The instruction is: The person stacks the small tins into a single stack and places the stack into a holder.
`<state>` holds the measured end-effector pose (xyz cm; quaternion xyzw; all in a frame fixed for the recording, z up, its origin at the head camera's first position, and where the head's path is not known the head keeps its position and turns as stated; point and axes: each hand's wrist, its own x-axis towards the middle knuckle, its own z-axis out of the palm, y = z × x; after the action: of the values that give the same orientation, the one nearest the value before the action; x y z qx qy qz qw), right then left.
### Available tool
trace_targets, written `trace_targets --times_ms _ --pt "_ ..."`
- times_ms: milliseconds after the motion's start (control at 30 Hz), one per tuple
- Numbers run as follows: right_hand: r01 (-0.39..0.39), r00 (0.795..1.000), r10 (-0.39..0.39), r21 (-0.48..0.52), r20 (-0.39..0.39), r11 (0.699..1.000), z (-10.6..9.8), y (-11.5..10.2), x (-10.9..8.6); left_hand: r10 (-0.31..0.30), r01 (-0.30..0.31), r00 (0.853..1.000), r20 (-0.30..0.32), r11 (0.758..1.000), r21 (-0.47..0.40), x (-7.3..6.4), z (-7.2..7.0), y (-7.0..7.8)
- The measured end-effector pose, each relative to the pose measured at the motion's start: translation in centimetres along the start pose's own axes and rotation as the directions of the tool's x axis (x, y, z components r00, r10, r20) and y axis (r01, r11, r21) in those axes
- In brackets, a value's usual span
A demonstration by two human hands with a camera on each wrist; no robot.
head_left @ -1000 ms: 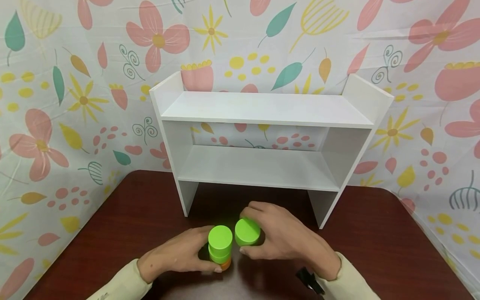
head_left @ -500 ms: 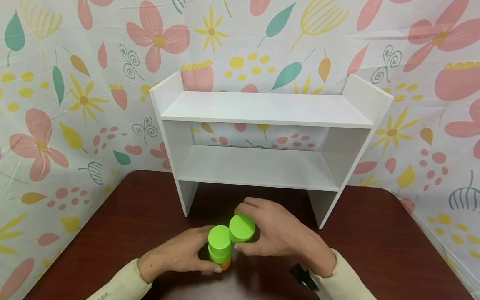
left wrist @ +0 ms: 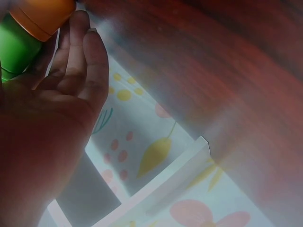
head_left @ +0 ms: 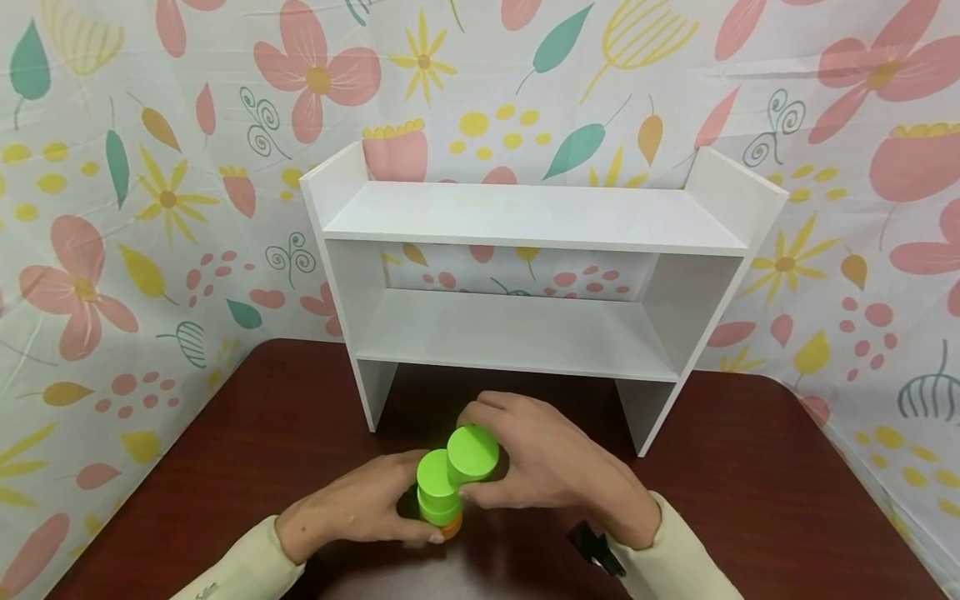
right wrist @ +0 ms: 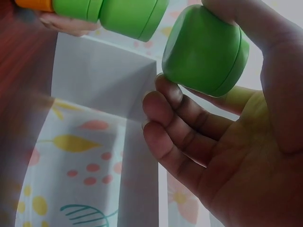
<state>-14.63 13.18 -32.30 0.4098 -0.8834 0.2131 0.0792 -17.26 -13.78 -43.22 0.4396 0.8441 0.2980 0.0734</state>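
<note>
A stack of small round lidded jars (head_left: 437, 475) stands on the table, green ones above an orange jar (head_left: 452, 527). My left hand (head_left: 367, 498) holds the stack low down, thumb in front and fingers behind. In the left wrist view its fingers lie along the orange jar (left wrist: 45, 16). My right hand (head_left: 540, 454) grips another green jar (head_left: 474, 452) between thumb and fingers. This jar (right wrist: 203, 52) is raised, its lid upward, and overlaps the stack's top right side in the head view. The right wrist view shows a gap between it and the stack's top jar (right wrist: 135, 16).
Behind the hands a white two-tier shelf (head_left: 517, 333) stands on the dark red-brown table (head_left: 787, 500). A flower-patterned cloth (head_left: 187, 125) hangs behind and at the sides. A black strap (head_left: 596, 550) hangs by the right sleeve.
My right hand has moved left and slightly up with the green jar, from beside the stack to overlapping its top edge. My left hand and the stack have stayed in place.
</note>
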Motion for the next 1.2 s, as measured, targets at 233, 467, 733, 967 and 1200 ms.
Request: trace_targets --times_ms 233,467,733,967,1200 --pt "0.02 1.0 -0.021 -0.011 -0.018 1.0 0.1 -0.4 0.4 0.009 -0.009 1.0 0.0 1.0 0.003 0.0 0.0 0.1" --pt "0.015 1.0 -0.015 -0.009 -0.004 1.0 0.1 -0.7 0.8 -0.001 0.001 1.0 0.01 1.0 0.0 0.0 0.0 0.1" --pt "0.038 0.999 -0.038 -0.006 -0.006 0.999 0.3 -1.0 1.1 -0.009 0.009 1.0 0.02 1.0 -0.022 0.0 0.0 0.0" --pt "0.028 1.0 -0.029 0.012 0.008 1.0 0.2 -1.3 1.4 0.012 -0.012 1.0 0.016 1.0 -0.027 -0.1 0.1 0.0" --pt "0.023 1.0 -0.023 0.023 0.02 0.999 0.3 -1.3 1.5 0.013 -0.013 1.0 0.017 1.0 -0.021 0.0 0.0 0.0"
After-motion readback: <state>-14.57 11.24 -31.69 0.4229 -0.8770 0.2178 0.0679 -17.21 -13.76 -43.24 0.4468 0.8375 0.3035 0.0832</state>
